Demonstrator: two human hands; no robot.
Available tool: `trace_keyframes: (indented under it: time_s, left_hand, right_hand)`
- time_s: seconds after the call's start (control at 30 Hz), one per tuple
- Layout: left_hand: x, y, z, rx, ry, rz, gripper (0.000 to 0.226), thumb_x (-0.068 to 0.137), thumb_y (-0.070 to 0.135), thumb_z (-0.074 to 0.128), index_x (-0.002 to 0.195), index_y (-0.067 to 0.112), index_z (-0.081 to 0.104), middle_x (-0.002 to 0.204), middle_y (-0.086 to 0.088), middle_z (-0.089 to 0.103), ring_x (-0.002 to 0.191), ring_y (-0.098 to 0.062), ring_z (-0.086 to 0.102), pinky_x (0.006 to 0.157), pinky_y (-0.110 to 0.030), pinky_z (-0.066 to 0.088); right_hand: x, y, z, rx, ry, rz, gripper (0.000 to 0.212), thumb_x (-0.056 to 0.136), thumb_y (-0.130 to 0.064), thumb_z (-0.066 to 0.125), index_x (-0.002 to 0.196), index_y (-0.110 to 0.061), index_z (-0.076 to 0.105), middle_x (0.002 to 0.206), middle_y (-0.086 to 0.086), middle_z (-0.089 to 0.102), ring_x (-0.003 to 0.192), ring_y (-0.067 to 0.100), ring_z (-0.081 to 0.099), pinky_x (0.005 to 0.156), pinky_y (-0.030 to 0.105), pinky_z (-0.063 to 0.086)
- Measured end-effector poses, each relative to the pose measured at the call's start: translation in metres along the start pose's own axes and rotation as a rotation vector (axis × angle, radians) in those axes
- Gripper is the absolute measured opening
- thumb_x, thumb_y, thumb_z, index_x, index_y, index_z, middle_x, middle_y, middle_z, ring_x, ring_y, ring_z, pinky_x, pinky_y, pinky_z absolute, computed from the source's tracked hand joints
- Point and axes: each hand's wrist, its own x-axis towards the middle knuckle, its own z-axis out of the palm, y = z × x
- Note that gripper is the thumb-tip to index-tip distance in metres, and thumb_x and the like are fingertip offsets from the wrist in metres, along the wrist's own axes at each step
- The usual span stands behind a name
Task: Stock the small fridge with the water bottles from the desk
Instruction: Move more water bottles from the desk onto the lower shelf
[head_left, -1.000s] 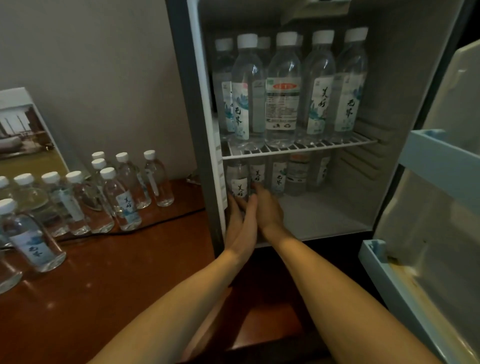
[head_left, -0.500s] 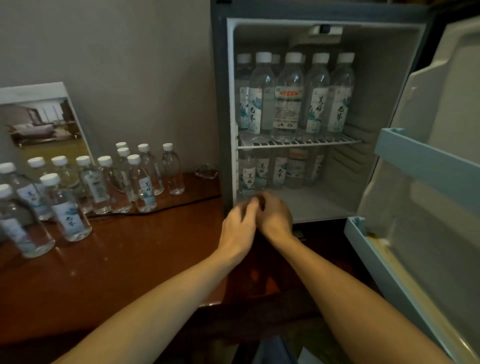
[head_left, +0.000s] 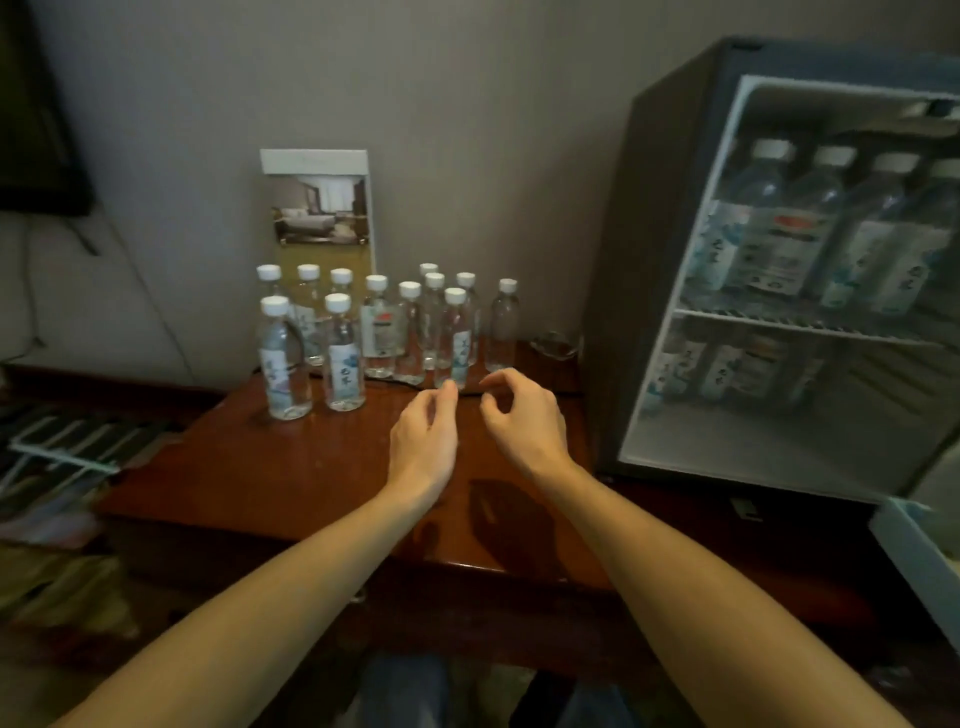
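Both hands hold nothing. The left hand (head_left: 423, 441) and right hand (head_left: 524, 421) hover side by side with fingers loosely curled, half open, just left of the small fridge (head_left: 613, 312). The left fingertips are at the base of the nearest water bottle (head_left: 456, 338); whether they touch it cannot be told. The other water bottles (head_left: 379, 332) stand upright in a cluster on the desk (head_left: 291, 467), farther left of the fridge, which stands open with bottles above and below its wire shelf (head_left: 779, 322). This looks like the reach for another load. Next, each hand should likely close round a bottle's body and carry it right to the lower compartment.
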Motion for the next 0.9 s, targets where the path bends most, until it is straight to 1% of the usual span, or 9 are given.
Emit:
trace_keyframes:
  time_s: [0.13, 0.2, 0.3, 0.43, 0.53, 0.63, 0.7, 0.8, 0.9]
  left_hand:
    - [0.021, -0.021, -0.053, 0.001, 0.123, -0.039, 0.038, 0.094, 0.069, 0.047, 0.085, 0.038, 0.067, 0.088, 0.011, 0.071, 0.095, -0.014, 0.069, 0.091, -0.052, 0.060]
    - [0.033, -0.031, -0.078, 0.005, 0.178, -0.052, 0.037, 0.093, 0.068, 0.048, 0.089, 0.037, 0.067, 0.093, 0.013, 0.070, 0.100, -0.015, 0.068, 0.093, -0.051, 0.060]
    - [0.047, -0.050, -0.109, 0.058, 0.245, -0.055, 0.020, 0.099, 0.054, 0.055, 0.101, 0.037, 0.065, 0.102, 0.016, 0.066, 0.104, -0.017, 0.068, 0.096, -0.050, 0.058]
    - [0.070, -0.073, -0.143, 0.093, 0.322, -0.101, 0.048, 0.095, 0.065, 0.046, 0.124, 0.031, 0.063, 0.120, 0.006, 0.066, 0.114, -0.019, 0.064, 0.104, -0.049, 0.053]
    - [0.092, -0.080, -0.158, 0.131, 0.322, -0.146, 0.049, 0.107, 0.054, 0.042, 0.142, 0.022, 0.058, 0.140, -0.002, 0.061, 0.132, -0.022, 0.054, 0.112, -0.038, 0.042]
    - [0.113, -0.083, -0.165, 0.128, 0.268, -0.175, 0.056, 0.108, 0.055, 0.039, 0.151, 0.023, 0.052, 0.152, -0.001, 0.054, 0.141, -0.021, 0.048, 0.115, -0.037, 0.036]
    - [0.127, -0.085, -0.168, 0.113, 0.221, -0.184, 0.067, 0.100, 0.069, 0.038, 0.151, 0.028, 0.052, 0.151, 0.002, 0.056, 0.140, -0.020, 0.049, 0.119, -0.042, 0.038]
    - [0.148, -0.089, -0.170, 0.078, 0.205, -0.203, 0.090, 0.075, 0.086, 0.033, 0.146, 0.035, 0.056, 0.143, 0.006, 0.063, 0.134, -0.017, 0.056, 0.116, -0.047, 0.043]
    - [0.158, -0.092, -0.172, 0.022, 0.197, -0.190, 0.079, 0.078, 0.083, 0.037, 0.133, 0.034, 0.068, 0.126, 0.008, 0.072, 0.120, -0.015, 0.066, 0.110, -0.047, 0.050]
  right_hand:
    - [0.015, -0.031, 0.052, 0.033, -0.058, 0.000, 0.023, 0.094, -0.032, 0.063, 0.115, -0.028, 0.069, 0.109, -0.010, 0.075, 0.104, 0.013, 0.068, 0.084, 0.030, 0.052]
    - [0.024, -0.045, 0.077, 0.058, -0.111, -0.005, 0.026, 0.094, -0.032, 0.064, 0.119, -0.028, 0.067, 0.111, -0.010, 0.073, 0.105, 0.013, 0.067, 0.087, 0.032, 0.053]
    - [0.038, -0.064, 0.108, 0.111, -0.166, -0.014, 0.030, 0.095, -0.030, 0.066, 0.125, -0.025, 0.064, 0.114, -0.009, 0.071, 0.106, 0.011, 0.066, 0.092, 0.035, 0.054]
    - [0.056, -0.087, 0.151, 0.216, -0.220, -0.060, 0.031, 0.093, -0.028, 0.068, 0.123, -0.023, 0.066, 0.108, -0.010, 0.073, 0.099, 0.007, 0.069, 0.091, 0.039, 0.058]
    - [0.065, -0.102, 0.181, 0.251, -0.286, -0.068, 0.043, 0.092, -0.035, 0.068, 0.134, -0.027, 0.062, 0.111, -0.010, 0.074, 0.101, 0.008, 0.070, 0.089, 0.042, 0.060]
    - [0.073, -0.110, 0.200, 0.198, -0.300, -0.092, 0.049, 0.095, -0.037, 0.066, 0.142, -0.026, 0.057, 0.104, -0.012, 0.072, 0.101, 0.012, 0.069, 0.087, 0.039, 0.058]
    - [0.076, -0.112, 0.210, 0.168, -0.288, -0.109, 0.040, 0.097, -0.038, 0.066, 0.135, -0.028, 0.060, 0.092, -0.015, 0.070, 0.094, 0.011, 0.069, 0.080, 0.036, 0.057]
    - [0.082, -0.116, 0.225, 0.127, -0.289, -0.118, 0.021, 0.096, -0.044, 0.066, 0.110, -0.030, 0.061, 0.084, -0.013, 0.071, 0.081, 0.007, 0.066, 0.064, 0.031, 0.051]
    - [0.084, -0.120, 0.235, 0.126, -0.293, -0.070, 0.025, 0.094, -0.048, 0.067, 0.099, -0.027, 0.053, 0.078, -0.012, 0.067, 0.071, 0.005, 0.057, 0.056, 0.027, 0.036]
